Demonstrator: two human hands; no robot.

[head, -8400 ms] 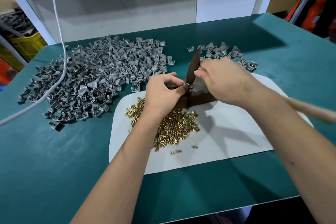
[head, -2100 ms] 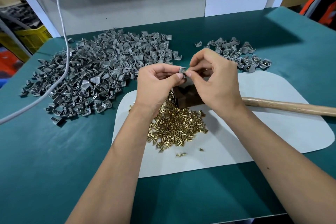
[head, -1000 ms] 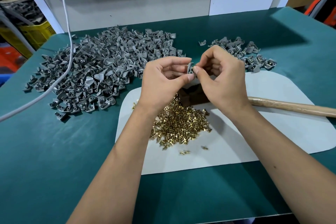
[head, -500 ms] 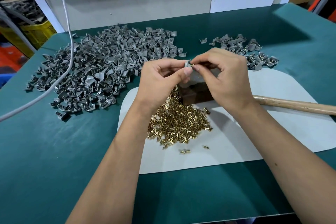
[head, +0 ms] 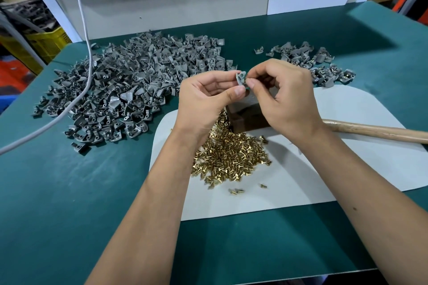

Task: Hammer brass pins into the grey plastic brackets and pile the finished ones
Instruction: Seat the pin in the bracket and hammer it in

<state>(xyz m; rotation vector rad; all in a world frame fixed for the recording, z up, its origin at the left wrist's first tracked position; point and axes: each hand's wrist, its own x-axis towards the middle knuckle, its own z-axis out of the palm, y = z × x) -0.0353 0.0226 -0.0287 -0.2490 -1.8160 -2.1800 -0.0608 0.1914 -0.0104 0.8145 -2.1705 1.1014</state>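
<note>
- Grey bracket (head: 240, 78) in the head view: it is held up in the air above the table's centre, clear of the mat, pinched between thumb and fingers of the left hand (head: 206, 97), whose fingers are curled under it.
- Right hand (head: 282, 95): its thumb and forefinger are pinched together right against the bracket's face. By my reading they hold a brass pin at the hole, but the pin itself is too small to make out.
- Loose brass pins (head: 231, 157) lie heaped on the pale mat (head: 324, 169) at about six o'clock from the hands; a few strays sit just beyond the heap's near edge.
- A dark block (head: 249, 118) stands on the mat directly under the hands, likely the anvil. The hammer handle (head: 375, 132) lies on the mat at four o'clock from the hands, in neither hand.
- Unworked brackets (head: 129, 85) spread wide at nine to ten o'clock; a smaller pile (head: 308, 62), probably the finished ones, lies at two o'clock.
- Step in hand, as I judge it: seating the pin by finger before hammering.
- To do it well: line the pin square with the hole, press until it stands unaided, and keep the left grip firm so the bracket does not twist.
- Then set the bracket flat on the block, fingertips clear, before the right hand takes the hammer.
</note>
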